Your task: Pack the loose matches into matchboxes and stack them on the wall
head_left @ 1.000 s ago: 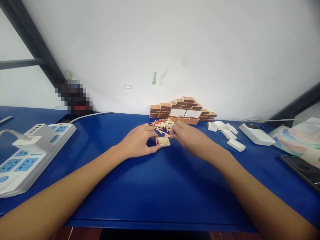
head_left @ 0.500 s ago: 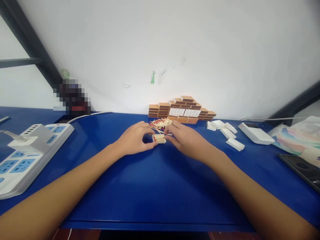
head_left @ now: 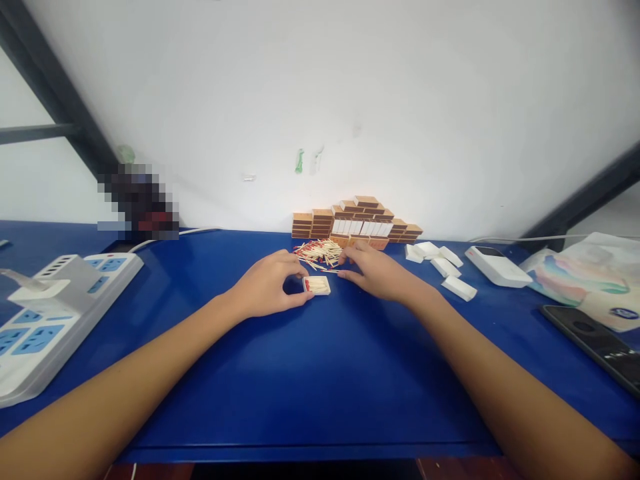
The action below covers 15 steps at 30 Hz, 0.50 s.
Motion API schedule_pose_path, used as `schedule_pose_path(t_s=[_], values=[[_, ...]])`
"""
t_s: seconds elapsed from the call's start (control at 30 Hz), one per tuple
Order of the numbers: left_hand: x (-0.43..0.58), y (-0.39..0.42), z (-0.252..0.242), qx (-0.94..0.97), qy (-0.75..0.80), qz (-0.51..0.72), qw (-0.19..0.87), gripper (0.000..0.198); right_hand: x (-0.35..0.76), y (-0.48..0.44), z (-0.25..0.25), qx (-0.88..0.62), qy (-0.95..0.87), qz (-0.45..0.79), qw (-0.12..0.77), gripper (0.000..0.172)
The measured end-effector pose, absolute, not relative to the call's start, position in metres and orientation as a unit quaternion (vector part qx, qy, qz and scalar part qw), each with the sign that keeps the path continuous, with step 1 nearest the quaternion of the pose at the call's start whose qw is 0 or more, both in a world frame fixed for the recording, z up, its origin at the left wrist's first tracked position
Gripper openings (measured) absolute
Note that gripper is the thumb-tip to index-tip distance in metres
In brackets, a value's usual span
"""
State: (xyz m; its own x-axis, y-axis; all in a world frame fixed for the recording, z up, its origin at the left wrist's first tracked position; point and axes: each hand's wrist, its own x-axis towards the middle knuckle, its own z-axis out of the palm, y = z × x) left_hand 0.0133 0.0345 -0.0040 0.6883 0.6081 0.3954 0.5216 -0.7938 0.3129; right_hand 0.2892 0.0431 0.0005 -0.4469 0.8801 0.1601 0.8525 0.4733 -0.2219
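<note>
A small white matchbox tray (head_left: 317,285) filled with matches lies on the blue table (head_left: 310,373). My left hand (head_left: 267,283) curls round its left end, thumb and fingers pinching it. My right hand (head_left: 375,270) rests just right of the tray, its fingertips closed at the edge of a loose pile of red-tipped matches (head_left: 320,253); whether a match is in them is hidden. Behind the pile, brown matchboxes (head_left: 357,220) are stacked against the white wall.
Several empty white trays (head_left: 440,263) lie to the right, beside a white device (head_left: 497,267), a plastic bag (head_left: 585,280) and a dark phone (head_left: 595,343). A white power strip (head_left: 50,313) sits at the left. A dark metal frame (head_left: 55,87) slants up the left.
The tray has been set flat on the table, a little nearer. My right hand has drawn away from the tray to the edge of the match pile.
</note>
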Motion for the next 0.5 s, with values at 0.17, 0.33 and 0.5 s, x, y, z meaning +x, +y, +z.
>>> schedule_pose_path(t_s=[0.17, 0.33, 0.5], values=[[0.0153, 0.0322, -0.0062, 0.917, 0.31, 0.234, 0.094, 0.024, 0.2919, 0.0462, -0.0028, -0.508, -0.846, 0.078, 0.14, 0.015], [0.0161, 0.0314, -0.006, 0.921, 0.304, 0.231, 0.08, 0.025, 0.2958, 0.0517, -0.0077, -0.503, -0.848, 0.07, 0.149, 0.012], [0.0154, 0.0312, -0.0069, 0.922, 0.303, 0.228, 0.075, 0.026, 0.2924, 0.0515, -0.0072, -0.517, -0.843, 0.083, 0.125, 0.01]])
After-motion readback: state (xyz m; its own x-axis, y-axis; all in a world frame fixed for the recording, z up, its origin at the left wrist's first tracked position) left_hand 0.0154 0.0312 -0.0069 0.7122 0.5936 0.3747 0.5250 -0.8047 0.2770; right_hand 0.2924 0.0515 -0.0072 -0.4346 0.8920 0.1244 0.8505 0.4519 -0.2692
